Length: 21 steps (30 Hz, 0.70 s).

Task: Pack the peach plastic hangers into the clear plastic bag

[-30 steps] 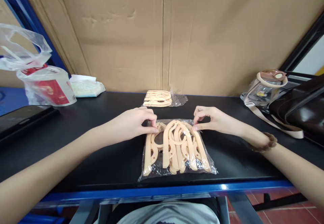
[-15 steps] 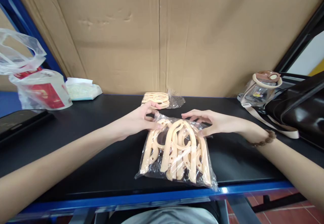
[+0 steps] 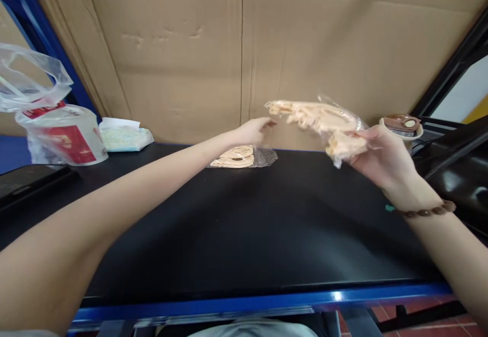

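My right hand [image 3: 385, 156] grips a clear plastic bag of cream folding hangers [image 3: 316, 116], lifted off the black table at the right of centre and tilted, slightly blurred. My left hand [image 3: 255, 131] is above the back of the table, left of that bag and apart from it. Its fingers are curled, and whether they hold anything is too unclear to tell. Below it, a second bag of cream hangers [image 3: 236, 158] lies against the cardboard, partly hidden by my left forearm.
On the left of the black table [image 3: 244, 235] are a phone-like black device [image 3: 34, 182], a bagged white and red tub [image 3: 68, 139] and a tissue pack [image 3: 127, 136]. At the right are a bottle with a brown lid [image 3: 402, 123] and a black bag [image 3: 457, 169].
The hanger bag has left the front of the table and risen to the upper right in my right hand. My left hand has let go of it and moved up and right.
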Motion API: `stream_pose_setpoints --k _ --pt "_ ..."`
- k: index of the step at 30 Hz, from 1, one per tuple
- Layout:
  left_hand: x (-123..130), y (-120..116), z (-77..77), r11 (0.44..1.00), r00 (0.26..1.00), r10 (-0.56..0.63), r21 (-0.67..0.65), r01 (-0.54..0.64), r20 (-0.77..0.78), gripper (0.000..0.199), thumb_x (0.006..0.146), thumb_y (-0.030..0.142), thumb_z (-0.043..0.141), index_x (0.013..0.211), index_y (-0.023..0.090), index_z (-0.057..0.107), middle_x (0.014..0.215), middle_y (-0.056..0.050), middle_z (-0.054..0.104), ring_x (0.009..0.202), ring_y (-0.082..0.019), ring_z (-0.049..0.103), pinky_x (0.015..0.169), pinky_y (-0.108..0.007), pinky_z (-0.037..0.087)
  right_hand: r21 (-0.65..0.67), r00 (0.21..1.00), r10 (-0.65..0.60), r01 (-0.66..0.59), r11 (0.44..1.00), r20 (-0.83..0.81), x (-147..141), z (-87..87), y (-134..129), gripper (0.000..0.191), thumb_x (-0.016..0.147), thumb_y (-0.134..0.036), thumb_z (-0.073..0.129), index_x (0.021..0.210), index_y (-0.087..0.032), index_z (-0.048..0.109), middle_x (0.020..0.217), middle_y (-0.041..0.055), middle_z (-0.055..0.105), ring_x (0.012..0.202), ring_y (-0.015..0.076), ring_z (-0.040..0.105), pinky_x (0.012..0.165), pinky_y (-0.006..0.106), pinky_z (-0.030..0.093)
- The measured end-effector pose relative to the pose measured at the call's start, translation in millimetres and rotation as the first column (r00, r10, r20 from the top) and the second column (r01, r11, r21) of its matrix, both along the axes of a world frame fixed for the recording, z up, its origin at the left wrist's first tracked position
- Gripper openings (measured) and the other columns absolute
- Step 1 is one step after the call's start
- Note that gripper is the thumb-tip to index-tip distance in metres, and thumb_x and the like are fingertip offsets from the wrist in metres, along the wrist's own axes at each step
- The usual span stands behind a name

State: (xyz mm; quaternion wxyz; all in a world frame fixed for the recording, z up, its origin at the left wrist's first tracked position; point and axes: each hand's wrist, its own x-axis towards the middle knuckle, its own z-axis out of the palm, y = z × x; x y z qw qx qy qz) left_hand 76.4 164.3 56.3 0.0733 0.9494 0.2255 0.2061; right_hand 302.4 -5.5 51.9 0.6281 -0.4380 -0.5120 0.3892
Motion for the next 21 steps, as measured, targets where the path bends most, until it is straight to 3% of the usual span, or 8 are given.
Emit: stream_pose_setpoints --k 2,4,6,8,14,17,21 --pt "3.2 4.8 -8.2 0.998 0.996 -0.030 0.050 0.034 -0.078 0.046 0.072 0.011 0.052 0.116 0.019 0.061 0.125 -0.009 0.061 0.118 -0.026 0.049 0.098 -0.039 0.034 0.071 0.999 -0.048 0.049 0.996 -0.021 5.5 6.1 -0.3 0.026 0.080 -0.021 0.044 0.094 -0.020 0.065 0.125 0.0081 0.061 0.090 0.0164 0.060 0.059 0.024 0.048" --pt "2.2 5.4 -15.1 0.993 0.986 -0.045 0.100 0.061 -0.158 0.033 0.065 0.007 0.053 0.091 0.020 0.069 0.103 -0.007 0.070 0.107 -0.025 0.054 0.099 -0.038 0.031 0.078 0.994 -0.074 0.081 0.994 -0.084 10.1 6.8 0.0 0.022 0.081 -0.020 0.047 0.094 -0.019 0.066 0.128 0.0073 0.059 0.080 0.0121 0.059 0.059 0.021 0.047" --pt "-3.8 5.0 -18.3 0.989 0.979 -0.031 0.137 0.059 -0.201 0.019 0.066 0.007 0.052 0.070 0.019 0.067 0.082 -0.006 0.070 0.096 -0.023 0.057 0.098 -0.038 0.029 0.035 0.984 -0.065 0.072 0.997 -0.167 11.8 2.4 1.9 0.018 0.083 -0.019 0.053 0.093 -0.019 0.067 0.127 0.0067 0.059 0.075 0.0083 0.058 0.061 0.018 0.047" --pt "-15.4 5.0 -18.1 0.986 0.979 0.006 0.163 0.028 -0.204 0.016 0.070 0.011 0.051 0.064 0.018 0.064 0.077 -0.007 0.068 0.091 -0.022 0.058 0.098 -0.038 0.028 0.013 0.979 -0.031 0.035 0.999 -0.201 9.1 -5.8 6.3 0.015 0.084 -0.020 0.057 0.094 -0.019 0.068 0.125 0.0054 0.060 0.079 0.0071 0.059 0.065 0.015 0.047" --pt "-71.8 2.9 -23.5 0.981 0.976 0.176 0.109 -0.163 -0.131 0.020 0.080 0.027 0.052 0.078 0.021 0.071 0.089 -0.006 0.071 0.089 -0.023 0.060 0.090 -0.034 0.036 0.091 0.999 0.047 -0.046 0.995 -0.011 -20.2 -29.2 34.5 0.018 0.078 -0.028 0.068 0.094 -0.021 0.066 0.120 0.0041 0.064 0.105 0.0174 0.060 0.083 0.028 0.052" --pt "-95.1 -3.1 -33.4 0.969 0.965 0.245 -0.019 -0.247 -0.091 0.030 0.085 0.034 0.047 0.095 0.024 0.074 0.103 -0.004 0.072 0.093 -0.023 0.062 0.085 -0.029 0.041 0.082 0.993 0.116 -0.116 0.990 -0.001 -42.3 -32.2 52.2 0.018 0.077 -0.029 0.070 0.092 -0.020 0.066 0.110 0.0043 0.067 0.102 0.0182 0.062 0.088 0.031 0.053" --pt "-107.8 -11.1 -43.1 0.940 0.966 0.258 -0.225 -0.254 -0.014 0.043 0.092 0.039 0.035 0.111 0.022 0.070 0.125 -0.003 0.065 0.109 -0.022 0.060 0.096 -0.029 0.041 0.053 0.968 0.240 -0.236 0.970 -0.071 -81.8 -37.5 75.3 0.018 0.078 -0.027 0.069 0.092 -0.018 0.064 0.106 0.0037 0.067 0.098 0.0156 0.063 0.094 0.030 0.052"
